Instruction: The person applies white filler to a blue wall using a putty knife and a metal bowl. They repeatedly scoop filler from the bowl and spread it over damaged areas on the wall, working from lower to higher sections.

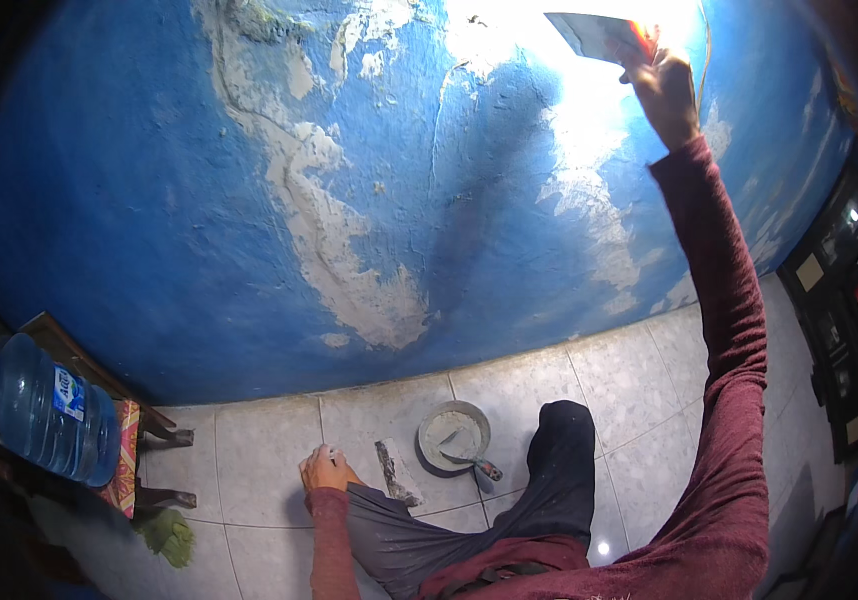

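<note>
High at the upper right, my right hand is closed round the red-orange handle of a wide putty knife. Its broad grey blade points left, in front of the blue wall; glare hides whether it touches. Irregular white and grey patches run down the wall. Down by my left knee, my left hand is curled closed, with whitish smears on it; whatever it may hold is hidden. Between my legs a round bowl of pale paste stands on the floor. A small trowel leans in it, its handle over the rim.
A flat, white-and-dark smeared strip lies left of the bowl on the tiles. At left, a large blue water bottle lies on a wooden stool, with a green cloth below. Dark furniture lines the right side.
</note>
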